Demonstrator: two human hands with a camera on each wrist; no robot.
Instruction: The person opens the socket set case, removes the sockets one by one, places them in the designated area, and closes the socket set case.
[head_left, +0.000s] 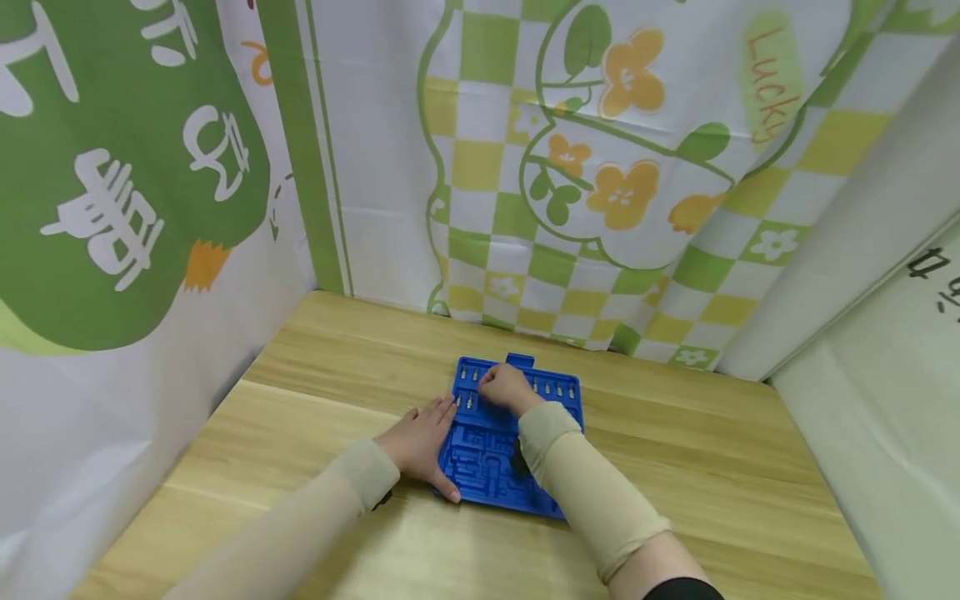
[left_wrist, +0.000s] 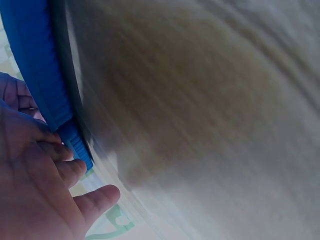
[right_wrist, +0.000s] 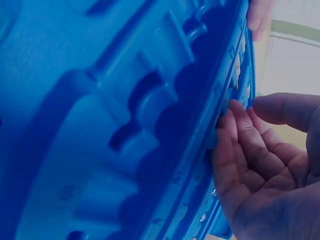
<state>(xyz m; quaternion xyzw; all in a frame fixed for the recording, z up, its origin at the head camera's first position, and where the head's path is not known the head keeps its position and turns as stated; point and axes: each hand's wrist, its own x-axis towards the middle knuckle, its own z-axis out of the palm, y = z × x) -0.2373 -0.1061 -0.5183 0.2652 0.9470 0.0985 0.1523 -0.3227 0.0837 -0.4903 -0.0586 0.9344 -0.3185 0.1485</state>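
A blue plastic tool case (head_left: 480,492) lies unfolded on the table, its near half moulded with recesses. Small metal bits (head_left: 559,389) stand in rows in the far half. My left hand (head_left: 420,437) rests along the case's left edge, fingers and thumb spread; the left wrist view shows this hand (left_wrist: 35,175) against the blue case edge (left_wrist: 37,65). Over the far half, my right hand (head_left: 506,387) has its fingers bent down among the bit slots. In the right wrist view the fingertips of this hand (right_wrist: 270,170) meet the slots; I cannot tell whether they pinch a bit.
The wooden table (head_left: 697,467) extends around the case on all sides. A printed curtain (head_left: 480,192) hangs behind its far edge, with a green-and-white cloth (head_left: 135,250) on the left and a white sheet (head_left: 862,358) on the right.
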